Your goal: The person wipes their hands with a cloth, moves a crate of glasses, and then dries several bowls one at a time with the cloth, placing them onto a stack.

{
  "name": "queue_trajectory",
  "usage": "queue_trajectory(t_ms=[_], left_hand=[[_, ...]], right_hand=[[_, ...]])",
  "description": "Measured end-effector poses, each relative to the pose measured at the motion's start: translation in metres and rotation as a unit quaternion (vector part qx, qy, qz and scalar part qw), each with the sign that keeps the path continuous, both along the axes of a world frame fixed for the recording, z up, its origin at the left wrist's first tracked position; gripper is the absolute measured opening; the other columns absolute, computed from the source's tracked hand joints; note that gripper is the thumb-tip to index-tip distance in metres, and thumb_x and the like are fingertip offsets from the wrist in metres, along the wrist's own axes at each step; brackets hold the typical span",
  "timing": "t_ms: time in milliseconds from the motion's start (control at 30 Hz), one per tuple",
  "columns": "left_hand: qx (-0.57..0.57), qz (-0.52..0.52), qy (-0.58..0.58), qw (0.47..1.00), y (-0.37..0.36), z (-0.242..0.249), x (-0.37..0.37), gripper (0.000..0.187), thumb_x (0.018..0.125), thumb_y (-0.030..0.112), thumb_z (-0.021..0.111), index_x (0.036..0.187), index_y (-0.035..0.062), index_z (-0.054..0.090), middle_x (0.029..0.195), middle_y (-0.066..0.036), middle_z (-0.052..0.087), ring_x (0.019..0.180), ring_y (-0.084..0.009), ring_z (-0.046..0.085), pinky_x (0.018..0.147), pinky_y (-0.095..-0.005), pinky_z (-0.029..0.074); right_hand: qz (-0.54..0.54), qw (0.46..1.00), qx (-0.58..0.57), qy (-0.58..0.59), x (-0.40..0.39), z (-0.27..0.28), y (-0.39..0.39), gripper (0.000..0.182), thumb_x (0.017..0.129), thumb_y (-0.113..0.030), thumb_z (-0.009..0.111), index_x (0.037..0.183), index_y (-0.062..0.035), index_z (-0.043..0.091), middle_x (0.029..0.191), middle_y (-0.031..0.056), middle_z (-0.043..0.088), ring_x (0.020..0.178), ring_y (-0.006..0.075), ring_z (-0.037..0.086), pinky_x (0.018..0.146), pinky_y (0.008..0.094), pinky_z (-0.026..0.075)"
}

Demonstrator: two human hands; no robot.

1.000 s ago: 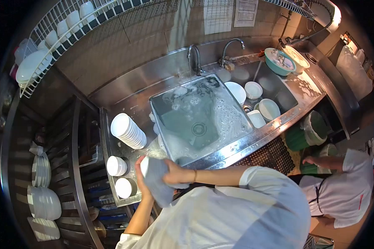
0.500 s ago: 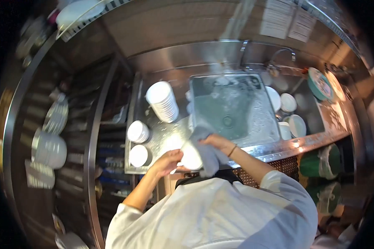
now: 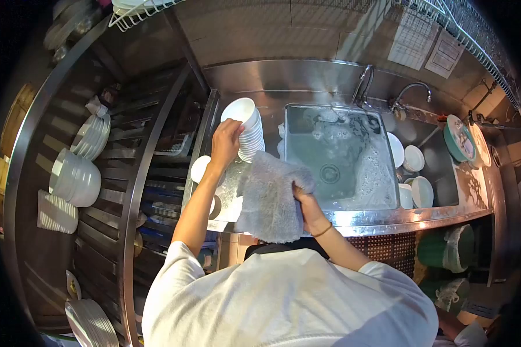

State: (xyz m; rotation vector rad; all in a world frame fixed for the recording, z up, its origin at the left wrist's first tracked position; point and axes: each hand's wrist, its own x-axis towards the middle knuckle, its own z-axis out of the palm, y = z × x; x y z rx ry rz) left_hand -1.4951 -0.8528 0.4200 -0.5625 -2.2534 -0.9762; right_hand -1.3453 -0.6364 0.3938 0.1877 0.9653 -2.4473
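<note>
My left hand (image 3: 227, 140) is closed, its fingers pinching the near rim of the top white bowl (image 3: 239, 110) on a tall, leaning stack of white bowls (image 3: 252, 140). A thick grey cloth (image 3: 273, 202) hangs from my right hand (image 3: 311, 209), whose fingers are wrapped into its right side. The cloth is in front of my body, at the counter's near edge. Left of my left wrist, another white bowl (image 3: 200, 169) stands on the steel counter; my forearm partly covers what is beside it.
A sink basin (image 3: 336, 207) holds cloudy, foamy water. White bowls (image 3: 414, 158) sit in the right-hand basin, with a teal bowl (image 3: 458, 143) beyond. Two taps (image 3: 364, 87) rise at the back. On the left, a slatted rack (image 3: 113, 165) carries stacked white dishes (image 3: 78, 178).
My left hand has moved up and away from the cloth to the top of the bowl stack. The cloth has opened out and hangs from my right hand; the white bowl is no longer against it.
</note>
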Motion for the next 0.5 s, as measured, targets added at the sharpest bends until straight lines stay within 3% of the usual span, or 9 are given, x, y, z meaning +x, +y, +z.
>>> queue_trajectory(t_ms=[167, 200, 233, 300, 367, 433, 467, 500], left_hand=[[-0.136, 0.007, 0.036, 0.99, -0.007, -0.021, -0.011, 0.009, 0.079, 0.006, 0.058, 0.087, 0.0038, 0.061, 0.081, -0.01, 0.056, 0.086, -0.0302, 0.054, 0.083, -0.0465, 0.04], [-0.173, 0.014, 0.062, 0.983, -0.009, -0.021, -0.008, 0.014, 0.081, 0.008, 0.055, 0.094, 0.0059, 0.06, 0.092, -0.009, 0.058, 0.093, -0.0305, 0.053, 0.088, -0.0494, 0.037], [-0.173, 0.02, 0.057, 0.983, -0.014, -0.024, -0.005, 0.014, 0.081, 0.008, 0.055, 0.094, 0.0059, 0.06, 0.092, -0.009, 0.058, 0.093, -0.0305, 0.053, 0.088, -0.0494, 0.037], [-0.053, 0.101, 0.059, 0.992, -0.032, -0.034, 0.005, 0.02, 0.084, 0.01, 0.052, 0.102, 0.0057, 0.056, 0.1, -0.011, 0.057, 0.097, -0.0312, 0.052, 0.089, -0.0484, 0.036], [-0.074, 0.211, -0.018, 0.974, -0.067, -0.073, 0.026, 0.028, 0.085, 0.015, 0.05, 0.11, 0.0016, 0.051, 0.108, -0.018, 0.054, 0.103, -0.0322, 0.05, 0.087, -0.0459, 0.037], [-0.168, 0.327, -0.093, 0.925, -0.092, -0.12, 0.047, 0.023, 0.082, 0.016, 0.054, 0.101, 0.002, 0.057, 0.098, -0.021, 0.059, 0.095, -0.0338, 0.056, 0.085, -0.0461, 0.038], [-0.171, 0.332, -0.097, 0.923, -0.1, -0.124, 0.055, 0.023, 0.082, 0.016, 0.054, 0.101, 0.002, 0.057, 0.098, -0.021, 0.059, 0.095, -0.0338, 0.056, 0.085, -0.0461, 0.038], [-0.212, 0.294, -0.198, 0.911, -0.105, -0.128, 0.061, 0.019, 0.081, 0.016, 0.056, 0.093, 0.002, 0.059, 0.089, -0.021, 0.061, 0.087, -0.0345, 0.058, 0.081, -0.0462, 0.041]], right_hand=[[-0.055, 0.997, -0.059, -0.007, -0.012, 0.014, 0.027, 0.039, 0.087, -0.034, 0.055, 0.116, -0.008, 0.051, 0.111, 0.007, 0.057, 0.099, 0.0202, 0.056, 0.087, 0.0357, 0.046], [-0.088, 0.996, -0.033, -0.009, -0.014, 0.013, 0.035, 0.039, 0.087, -0.035, 0.053, 0.115, -0.0077, 0.052, 0.11, 0.0073, 0.058, 0.099, 0.0205, 0.057, 0.086, 0.0359, 0.046], [-0.119, 0.993, -0.006, -0.01, -0.015, 0.012, 0.044, 0.039, 0.087, -0.035, 0.052, 0.115, -0.0075, 0.052, 0.109, 0.0076, 0.058, 0.098, 0.0208, 0.057, 0.086, 0.0362, 0.046], [-0.146, 0.989, -0.003, -0.004, -0.019, -0.008, 0.07, 0.039, 0.088, -0.035, 0.051, 0.114, -0.007, 0.053, 0.109, 0.0079, 0.058, 0.098, 0.0215, 0.057, 0.086, 0.0365, 0.046], [-0.168, 0.986, -0.001, 0.0, -0.019, -0.018, 0.089, 0.038, 0.088, -0.035, 0.05, 0.114, -0.0065, 0.053, 0.108, 0.0082, 0.058, 0.097, 0.0221, 0.057, 0.085, 0.0368, 0.047], [-0.191, 0.981, -0.022, 0.003, -0.017, -0.019, 0.097, 0.035, 0.089, -0.031, 0.048, 0.113, -0.0058, 0.053, 0.107, 0.0089, 0.059, 0.097, 0.0231, 0.057, 0.084, 0.0367, 0.047], [-0.185, 0.983, -0.024, -0.001, -0.019, -0.024, 0.097, 0.035, 0.089, -0.031, 0.048, 0.113, -0.0058, 0.053, 0.107, 0.0089, 0.059, 0.097, 0.0231, 0.057, 0.084, 0.0367, 0.047], [-0.179, 0.984, -0.028, 0.002, -0.021, -0.031, 0.097, 0.035, 0.089, -0.031, 0.048, 0.113, -0.0055, 0.053, 0.107, 0.0092, 0.059, 0.097, 0.0234, 0.057, 0.084, 0.0369, 0.047]])
